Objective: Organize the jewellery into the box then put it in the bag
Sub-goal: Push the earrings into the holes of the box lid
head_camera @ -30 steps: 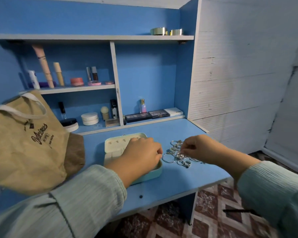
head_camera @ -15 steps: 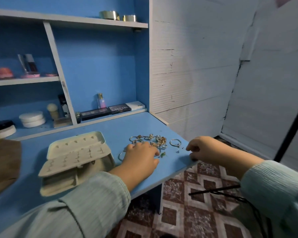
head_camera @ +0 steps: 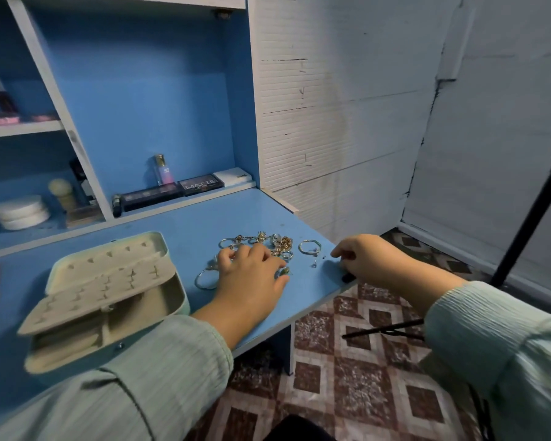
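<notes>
I see a blue wooden desk top (head_camera: 185, 230) with shelves behind it. The pale green jewellery box with a cream inside (head_camera: 109, 297) sits near the left part of the desk, close to the front edge. Its lid stands open at the back, and a flat cream flap with small slots is lifted over the tray below.

A pile of gold and silver rings and earrings (head_camera: 268, 245) lies to the right of the box, near the right front corner of the desk. One thin silver hoop (head_camera: 309, 247) lies a little apart on the right side of the pile. Another silver hoop (head_camera: 206, 280) lies on the left side, by the wrist.

My left hand (head_camera: 252, 278) lies palm down on the pile, fingers bent a little over the pieces. I cannot tell if it grips any of them. My right hand (head_camera: 366, 259) sits at the right edge of the desk with its fingers curled in. Something small and dark shows under it, but I cannot tell if the hand holds it.

On the low shelf at the back stand a small pink and purple bottle (head_camera: 163, 170) and a dark flat makeup box with white letters (head_camera: 201, 184). Two round white tubs (head_camera: 19, 213) are stacked further left.
</notes>
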